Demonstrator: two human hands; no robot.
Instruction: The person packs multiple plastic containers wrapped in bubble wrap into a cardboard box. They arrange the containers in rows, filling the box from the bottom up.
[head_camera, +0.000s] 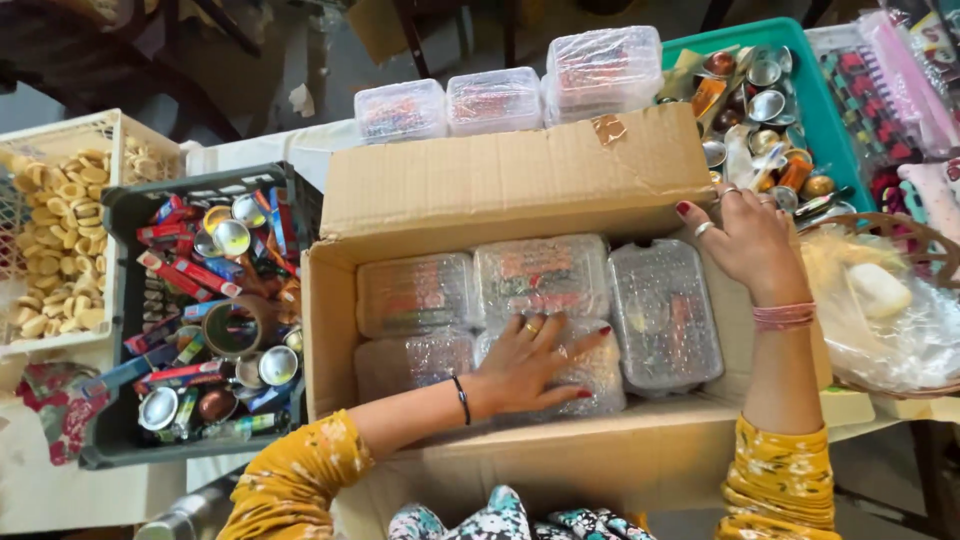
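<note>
1. Pressing down into the cardboard box (520, 180), the left hand (530, 365) lay flat with its fingers spread on a clear plastic container (590, 375) in the front row; it was open and gripped nothing.
2. The right hand (745, 240) rested on the right wall of the box, fingers loosely curled over the edge. Whether it pinched the cardboard or only steadied it was hard to tell from this angle, but it carried nothing.
3. Five containers filled the floor of the box: three along the back row and two in front, all packed close and touching. The rightmost one (665, 315) sat turned lengthwise and slightly tilted against the wall.
4. The step in hand looked like settling this layer, pushing the front container level while the other hand kept the box from sliding.
5. Three more lidded containers (495, 100) waited on the table just behind the raised back flap, one of them taller than the others.
6. A fair next move would call for a free hand to reach over that flap, and the layer beneath would need to sit flat first, or anything stacked on it could rock.
7. Around the box stood a dark crate (115, 300) of small tins and red packets on the left, a white basket (100, 125) of pale rings beyond it, and a green tray (830, 120) of little metal bowls on the right.
</note>
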